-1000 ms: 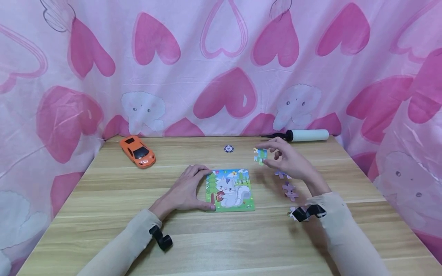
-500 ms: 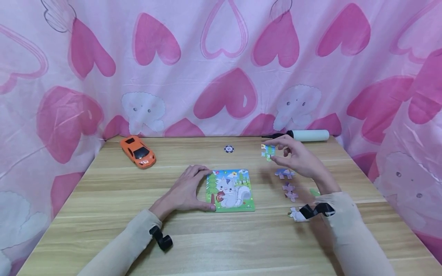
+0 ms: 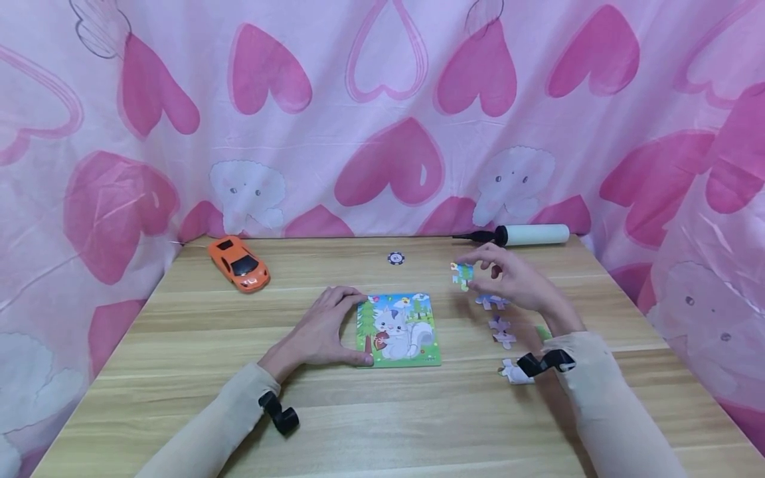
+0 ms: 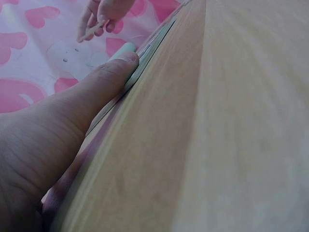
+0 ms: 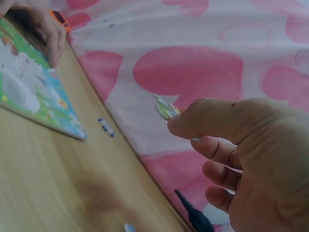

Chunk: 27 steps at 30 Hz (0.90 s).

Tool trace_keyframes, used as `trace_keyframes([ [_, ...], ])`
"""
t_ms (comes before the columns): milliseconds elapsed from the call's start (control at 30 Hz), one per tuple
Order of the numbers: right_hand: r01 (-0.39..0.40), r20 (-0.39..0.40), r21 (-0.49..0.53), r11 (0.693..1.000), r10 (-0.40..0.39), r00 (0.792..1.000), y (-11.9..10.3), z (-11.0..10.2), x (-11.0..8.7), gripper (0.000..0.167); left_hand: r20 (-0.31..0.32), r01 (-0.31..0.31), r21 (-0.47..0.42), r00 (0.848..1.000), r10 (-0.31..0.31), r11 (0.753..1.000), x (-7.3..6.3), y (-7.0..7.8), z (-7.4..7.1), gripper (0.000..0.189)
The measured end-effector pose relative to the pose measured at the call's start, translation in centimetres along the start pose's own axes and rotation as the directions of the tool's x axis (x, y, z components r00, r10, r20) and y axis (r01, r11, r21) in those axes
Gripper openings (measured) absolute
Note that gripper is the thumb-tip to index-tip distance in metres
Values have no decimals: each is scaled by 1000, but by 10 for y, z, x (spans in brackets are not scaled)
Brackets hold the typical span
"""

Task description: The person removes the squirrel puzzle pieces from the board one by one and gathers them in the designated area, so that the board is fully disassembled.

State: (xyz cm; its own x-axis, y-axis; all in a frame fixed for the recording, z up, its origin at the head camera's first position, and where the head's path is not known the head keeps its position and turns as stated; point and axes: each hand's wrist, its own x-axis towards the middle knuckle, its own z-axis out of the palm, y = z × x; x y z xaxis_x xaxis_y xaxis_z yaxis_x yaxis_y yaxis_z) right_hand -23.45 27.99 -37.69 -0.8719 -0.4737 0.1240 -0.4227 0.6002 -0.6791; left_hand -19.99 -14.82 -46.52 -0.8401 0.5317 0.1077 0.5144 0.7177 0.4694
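Observation:
A square puzzle board (image 3: pixel 399 332) with a white squirrel picture lies flat at the middle of the table. My left hand (image 3: pixel 317 328) holds its left side, thumb at the near corner and fingers at the far one; the left wrist view shows the thumb (image 4: pixel 113 72) against the board's edge. Up to the right, my right hand (image 3: pixel 514 279) pinches a green-and-blue puzzle piece (image 3: pixel 462 273) between thumb and fingertips, raised above the table. The right wrist view shows that piece (image 5: pixel 165 109) nearly edge-on, partly covered by the thumb.
Several loose puzzle pieces (image 3: pixel 502 332) lie in a column right of the board, with a green one (image 3: pixel 542 332) half hidden by the right wrist. Farther back are an orange toy car (image 3: pixel 240 263), a round chip (image 3: pixel 396 257) and a white hand pump (image 3: pixel 534 234).
My right hand has moved to the right with the puzzle piece, rising and then dropping slightly. The left hand and the board have stayed where they were.

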Motion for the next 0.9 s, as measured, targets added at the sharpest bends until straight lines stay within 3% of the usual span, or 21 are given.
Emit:
trace_keyframes([
  [200,-30,38,-7,1000,30,999,11,8,2,47,-2,-1,5,1000,1,1000,0,1,0,127],
  [467,-81,124,72,994,72,990,20,22,5,48,-4,-3,4,1000,3,1000,-1,2,-1,127],
  [900,-119,167,70,990,106,980,33,35,8,46,-1,-2,7,1000,2,1000,-1,3,-1,126],
])
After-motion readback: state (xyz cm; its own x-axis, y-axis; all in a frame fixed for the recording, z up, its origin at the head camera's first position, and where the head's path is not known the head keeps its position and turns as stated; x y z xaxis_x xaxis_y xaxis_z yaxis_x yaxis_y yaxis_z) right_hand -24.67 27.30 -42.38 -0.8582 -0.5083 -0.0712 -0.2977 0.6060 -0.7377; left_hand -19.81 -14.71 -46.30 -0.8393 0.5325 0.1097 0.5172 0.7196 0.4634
